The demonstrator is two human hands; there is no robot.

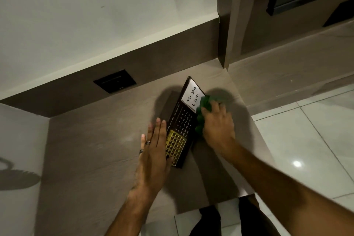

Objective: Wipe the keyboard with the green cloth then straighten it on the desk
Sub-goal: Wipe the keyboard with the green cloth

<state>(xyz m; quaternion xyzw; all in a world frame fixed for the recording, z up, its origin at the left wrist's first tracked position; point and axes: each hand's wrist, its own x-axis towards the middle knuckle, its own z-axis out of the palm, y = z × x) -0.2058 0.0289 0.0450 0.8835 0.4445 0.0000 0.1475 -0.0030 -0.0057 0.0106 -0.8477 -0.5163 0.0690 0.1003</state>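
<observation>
While the right hand (pixel 218 128) is bunched around a crumpled green cloth (pixel 203 110), fingers curled over the top of it, it presses the cloth against the right-hand long edge of the flat dark rectangular board (pixel 183 120) that stands in for the keyboard, just right of the frame's centre. Part of the cloth laps onto the white panel (pixel 192 95) lettered "To Do List" at the board's far end; the rest trails down along the board's side under the knuckles. The left hand (pixel 153 157) is spread flat and open, fingers straight and together, holding nothing, its palm side resting along the board's left edge and over the corner of the gold gridded section (pixel 175 146) at the near end. Two dark rings (pixel 147 142) sit on its fingers. Between the gold grid and the white panel runs a dark calendar area (pixel 183 119) with small numbers and month names. The board lies at a slant on the brown wood-grain desk (pixel 95 149), its far end leaning toward the upper right. Behind it, on the desk's dark back panel, is a black square socket plate (pixel 115 81), left of centre. Pale glossy floor tiles (pixel 306 140) show at the right, and dark trouser legs (pixel 247 218) at the bottom edge.
</observation>
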